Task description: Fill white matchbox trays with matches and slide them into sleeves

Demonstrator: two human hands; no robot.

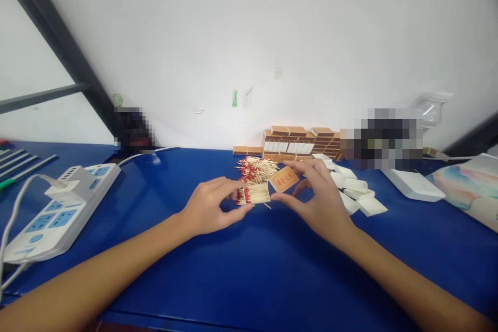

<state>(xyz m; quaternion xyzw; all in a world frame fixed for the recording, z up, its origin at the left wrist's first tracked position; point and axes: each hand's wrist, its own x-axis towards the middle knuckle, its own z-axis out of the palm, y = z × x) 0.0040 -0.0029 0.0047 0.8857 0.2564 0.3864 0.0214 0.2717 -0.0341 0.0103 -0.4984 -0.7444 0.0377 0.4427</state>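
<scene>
My left hand grips a small white matchbox tray between thumb and fingers. Red-tipped matches lie in it side by side, heads toward the left. Between the thumb and fingers of my right hand is an orange matchbox sleeve with red characters on its face, tilted and close to the tray's right end. Just behind the tray, a loose heap of matches rests on the blue table.
Stacked matchboxes stand against the wall. Several white trays lie at the right, near a white device and a colourful packet. A white power strip with cables is at the left, beside metal rods.
</scene>
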